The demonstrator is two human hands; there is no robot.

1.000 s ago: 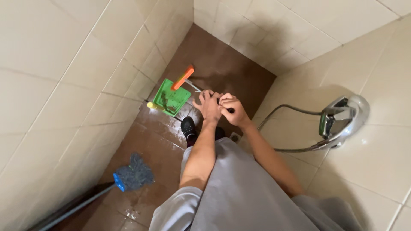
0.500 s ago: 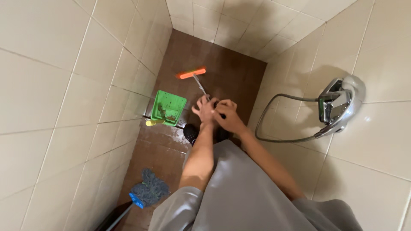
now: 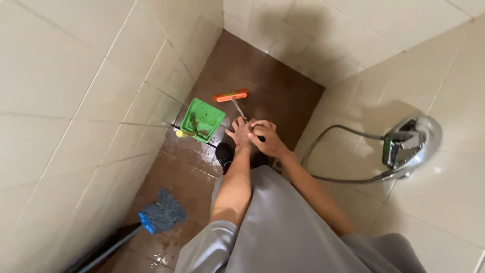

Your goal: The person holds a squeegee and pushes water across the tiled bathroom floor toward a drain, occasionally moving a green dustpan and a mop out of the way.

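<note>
Gripping the squeegee handle [image 3: 237, 107], the left hand [image 3: 239, 132] and right hand [image 3: 268, 139] are clasped together; its orange blade [image 3: 230, 95] is rested on the wet floor [image 3: 262, 76] at 12 o'clock, the green dustpan [image 3: 202, 119] at 10.

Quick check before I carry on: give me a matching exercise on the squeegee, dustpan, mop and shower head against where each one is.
Things:
1. squeegee
2. dustpan
3. mop
4. shower head

Places:
A. mounted on the right wall
B. low on the floor by the left wall, blue head
C. handle in both hands, orange blade on the floor
D. green, on the floor by the left wall

Pairs: 1-C, 2-D, 3-B, 4-A
</note>
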